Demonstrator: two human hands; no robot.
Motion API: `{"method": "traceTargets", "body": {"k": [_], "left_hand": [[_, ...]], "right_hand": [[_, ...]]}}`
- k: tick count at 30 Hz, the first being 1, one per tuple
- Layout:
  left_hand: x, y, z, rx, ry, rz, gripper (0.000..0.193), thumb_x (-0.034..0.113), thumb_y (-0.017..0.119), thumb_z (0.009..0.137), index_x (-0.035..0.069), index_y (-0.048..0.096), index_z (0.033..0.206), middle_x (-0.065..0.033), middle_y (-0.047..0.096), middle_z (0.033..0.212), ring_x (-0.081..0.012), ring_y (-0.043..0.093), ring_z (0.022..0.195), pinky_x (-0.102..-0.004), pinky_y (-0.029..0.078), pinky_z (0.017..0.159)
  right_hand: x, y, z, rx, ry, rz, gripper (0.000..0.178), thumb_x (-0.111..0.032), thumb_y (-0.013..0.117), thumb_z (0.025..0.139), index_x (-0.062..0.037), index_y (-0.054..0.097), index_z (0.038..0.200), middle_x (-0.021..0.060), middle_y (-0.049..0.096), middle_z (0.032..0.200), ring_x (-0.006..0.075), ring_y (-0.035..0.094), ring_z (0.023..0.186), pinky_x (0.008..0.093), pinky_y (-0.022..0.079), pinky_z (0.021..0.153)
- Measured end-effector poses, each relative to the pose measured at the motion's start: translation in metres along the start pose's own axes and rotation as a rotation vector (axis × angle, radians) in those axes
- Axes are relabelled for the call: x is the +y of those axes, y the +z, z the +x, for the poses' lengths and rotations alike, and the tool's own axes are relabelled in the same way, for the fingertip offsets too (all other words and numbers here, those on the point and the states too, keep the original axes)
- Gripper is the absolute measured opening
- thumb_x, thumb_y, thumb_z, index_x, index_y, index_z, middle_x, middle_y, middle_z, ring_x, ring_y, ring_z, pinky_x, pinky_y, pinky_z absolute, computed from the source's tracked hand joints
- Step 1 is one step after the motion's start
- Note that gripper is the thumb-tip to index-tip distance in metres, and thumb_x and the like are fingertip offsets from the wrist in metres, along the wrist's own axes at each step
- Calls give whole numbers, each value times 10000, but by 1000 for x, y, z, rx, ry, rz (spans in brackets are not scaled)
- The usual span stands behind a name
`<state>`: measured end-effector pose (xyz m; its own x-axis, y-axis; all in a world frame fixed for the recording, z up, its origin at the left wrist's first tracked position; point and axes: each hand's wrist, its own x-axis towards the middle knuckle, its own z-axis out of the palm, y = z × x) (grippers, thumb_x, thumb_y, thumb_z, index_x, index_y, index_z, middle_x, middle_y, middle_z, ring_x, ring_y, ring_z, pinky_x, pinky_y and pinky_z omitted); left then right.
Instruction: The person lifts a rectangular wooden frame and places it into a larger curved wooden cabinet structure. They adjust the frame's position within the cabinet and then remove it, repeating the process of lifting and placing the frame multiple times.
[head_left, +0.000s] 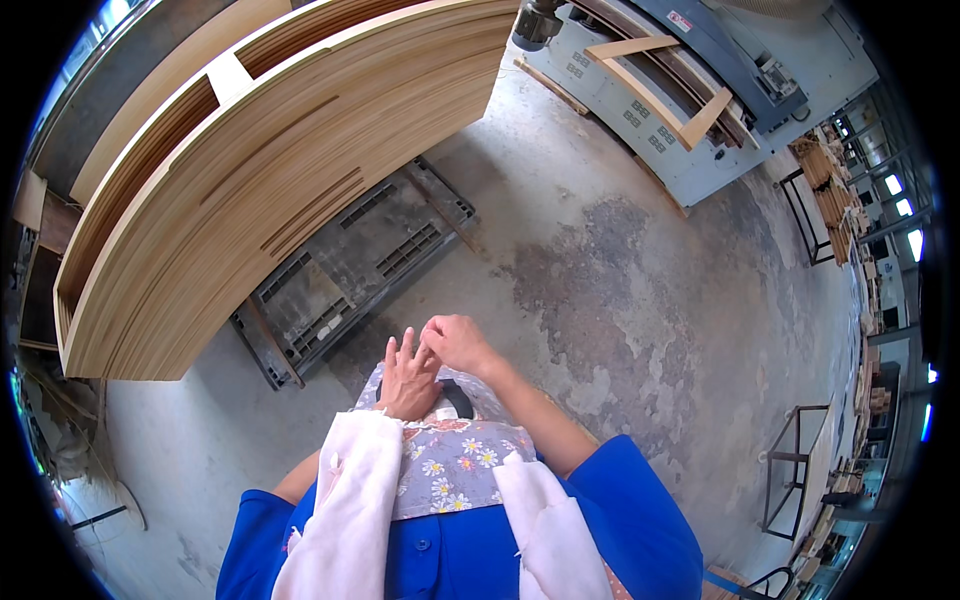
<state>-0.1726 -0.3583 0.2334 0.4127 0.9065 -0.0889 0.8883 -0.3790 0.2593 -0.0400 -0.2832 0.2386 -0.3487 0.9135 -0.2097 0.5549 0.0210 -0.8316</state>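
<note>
My left hand [408, 381] is held before my waist with its fingers stretched out and apart, and nothing shows in it. Touching its fingertips is my right hand [458, 344], its fingers bent together in a pinch. What sits between those fingers, if anything, is too small to make out. Below both hands lies the flowered apron [447, 470] that I wear, grey with daisies. Close to the left wrist a dark strap [457, 399] curves over the apron. White cloth [345, 500] hangs down my front on both sides.
A tall stack of wooden panels [300, 170] stands ahead on the left, over a dark pallet [370, 255]. At the far right is a grey-blue machine [640, 120] with a wooden frame [655, 90] on it. Metal racks [788, 470] line the right side.
</note>
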Motion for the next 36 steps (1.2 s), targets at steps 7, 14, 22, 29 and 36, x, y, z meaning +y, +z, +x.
{"method": "traceTargets", "body": {"k": [7,14,22,29,36], "left_hand": [[-2,1,0,-27,16,-3,506,318,683,729,103,585,1176,-88,380,1346,-358,271,1325,-572,217,1060],[-3,3,-2,12,20,17,504,345,698,707,124,597,1149,-100,395,1351,-346,283,1325,-548,214,1067],[-4,2,-1,20,27,-12,474,295,677,716,121,606,1151,-87,407,1325,-348,292,1315,-556,225,1059],[-4,2,0,115,7,-13,567,265,701,660,90,575,1185,-161,401,1357,-354,342,1289,-531,267,1049],[-2,17,8,126,117,-39,513,223,720,662,103,574,1138,-209,372,1370,-362,358,1278,-520,304,1031]], "right_hand": [[20,9,2,-6,8,37,263,-244,531,819,-14,658,806,148,655,709,264,649,664,380,501,609],[7,-5,2,-136,108,104,245,-207,524,816,2,653,818,114,676,736,193,657,660,303,515,617],[-5,-13,-4,-113,27,149,236,-251,568,799,-39,669,815,142,667,750,268,656,689,359,509,630],[9,1,0,-141,-37,355,264,-260,532,866,-10,616,866,89,651,752,145,610,695,307,486,664],[1,-20,-12,-51,-25,273,269,-266,550,851,-11,639,851,68,661,757,118,592,687,291,475,654]]}}
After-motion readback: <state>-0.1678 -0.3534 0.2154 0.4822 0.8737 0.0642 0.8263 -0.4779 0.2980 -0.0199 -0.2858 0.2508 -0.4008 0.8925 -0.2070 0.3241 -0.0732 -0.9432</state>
